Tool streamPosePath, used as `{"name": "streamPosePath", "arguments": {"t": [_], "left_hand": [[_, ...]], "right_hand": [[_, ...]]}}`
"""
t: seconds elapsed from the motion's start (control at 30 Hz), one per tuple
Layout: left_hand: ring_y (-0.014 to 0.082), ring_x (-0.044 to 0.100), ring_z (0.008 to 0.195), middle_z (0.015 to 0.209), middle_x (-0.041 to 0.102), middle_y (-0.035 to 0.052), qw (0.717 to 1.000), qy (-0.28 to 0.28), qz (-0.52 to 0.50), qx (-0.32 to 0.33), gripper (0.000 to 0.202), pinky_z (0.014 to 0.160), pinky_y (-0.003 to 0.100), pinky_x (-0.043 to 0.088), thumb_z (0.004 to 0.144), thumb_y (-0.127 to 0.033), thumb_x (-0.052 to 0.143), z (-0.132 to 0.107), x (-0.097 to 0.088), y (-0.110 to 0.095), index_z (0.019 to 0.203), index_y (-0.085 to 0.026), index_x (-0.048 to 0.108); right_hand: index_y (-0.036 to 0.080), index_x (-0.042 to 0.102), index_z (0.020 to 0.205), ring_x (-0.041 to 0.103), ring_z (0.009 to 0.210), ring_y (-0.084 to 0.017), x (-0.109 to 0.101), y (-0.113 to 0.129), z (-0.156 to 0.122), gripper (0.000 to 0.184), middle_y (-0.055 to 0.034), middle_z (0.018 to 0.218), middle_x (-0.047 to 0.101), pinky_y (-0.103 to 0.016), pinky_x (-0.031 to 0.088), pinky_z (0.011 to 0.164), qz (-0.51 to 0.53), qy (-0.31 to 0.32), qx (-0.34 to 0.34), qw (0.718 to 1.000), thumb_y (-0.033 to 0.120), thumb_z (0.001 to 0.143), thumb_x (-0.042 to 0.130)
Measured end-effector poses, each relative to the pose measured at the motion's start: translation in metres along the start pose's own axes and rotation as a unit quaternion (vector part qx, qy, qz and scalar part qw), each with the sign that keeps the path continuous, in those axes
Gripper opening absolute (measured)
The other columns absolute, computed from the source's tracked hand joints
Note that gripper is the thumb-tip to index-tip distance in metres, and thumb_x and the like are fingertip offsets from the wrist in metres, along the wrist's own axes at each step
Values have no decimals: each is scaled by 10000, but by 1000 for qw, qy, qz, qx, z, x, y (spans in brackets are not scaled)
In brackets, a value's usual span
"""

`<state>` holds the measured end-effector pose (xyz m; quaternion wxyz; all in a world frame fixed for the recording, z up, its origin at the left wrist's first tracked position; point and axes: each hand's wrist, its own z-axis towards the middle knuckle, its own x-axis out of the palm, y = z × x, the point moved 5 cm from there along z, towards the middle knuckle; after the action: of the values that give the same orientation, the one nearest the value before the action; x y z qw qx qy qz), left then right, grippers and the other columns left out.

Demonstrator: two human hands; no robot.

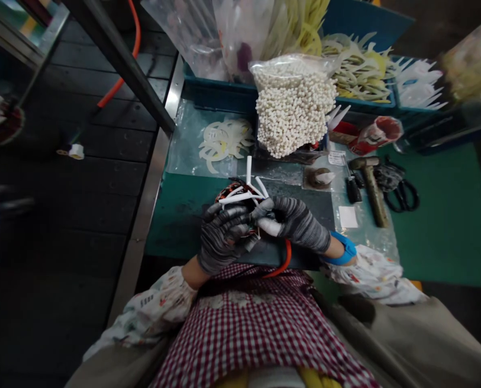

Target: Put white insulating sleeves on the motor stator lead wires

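Observation:
In front of me at the bench edge is a copper-wound motor stator (227, 189) with several white insulating sleeves (240, 198) sticking out of its top. My left hand (223, 234), in a grey striped glove, is closed around its near left side. From the right, my right hand (299, 222), gloved the same way with white tape on a finger, pinches at the wire ends over the stator. Fingers of both hands meet there, and what lies between the right fingertips is hidden. An orange cable (284, 260) hangs below the right hand.
Behind the hands lie a bag of small white pieces (293, 108) and curved pale strips (226, 141). A hammer (373, 191), a screwdriver (352, 186) and black scissors (406, 196) lie to the right. Blue bins (224, 96) line the back. At far left shows a person's blurred hand (4, 207).

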<state>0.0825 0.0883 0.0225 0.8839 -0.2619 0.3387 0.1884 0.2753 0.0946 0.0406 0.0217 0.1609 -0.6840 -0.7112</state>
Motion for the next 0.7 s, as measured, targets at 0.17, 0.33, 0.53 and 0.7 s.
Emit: {"name": "streamPosePath", "arguments": {"t": [0.17,0.33,0.53,0.7], "left_hand": [[206,782,1083,1058,853,-16,999,-21,-34,6,139,1173,433,464,1002,-361,712,2,-2,-1,1122,-290,711],[210,796,1034,956,849,-35,999,-19,-44,-1,92,1159,468,478,1009,-352,687,3,-2,-2,1073,-287,704],[200,789,1067,1037,858,-41,999,-8,-40,-11,108,1168,464,483,1054,-358,639,1,1,-2,1086,-299,723],[204,774,1069,1039,843,-46,1000,-10,-27,10,102,1212,472,452,1043,-382,701,1,3,2,1126,-326,721]], "right_hand": [[216,807,1087,797,909,-183,14,-8,-14,186,-54,1042,844,-328,660,872,-24,100,-94,990,380,1061,724],[240,775,1083,775,899,-192,10,-18,-29,216,-32,968,815,-341,657,863,-55,55,-87,993,445,1090,707],[270,789,1096,787,864,-172,30,4,-28,216,-20,1021,839,-281,651,790,-104,116,-151,976,399,1128,619],[228,780,1088,760,910,-247,36,-5,22,224,-94,1082,822,-367,639,805,-239,-25,-131,962,384,1067,621]]}}
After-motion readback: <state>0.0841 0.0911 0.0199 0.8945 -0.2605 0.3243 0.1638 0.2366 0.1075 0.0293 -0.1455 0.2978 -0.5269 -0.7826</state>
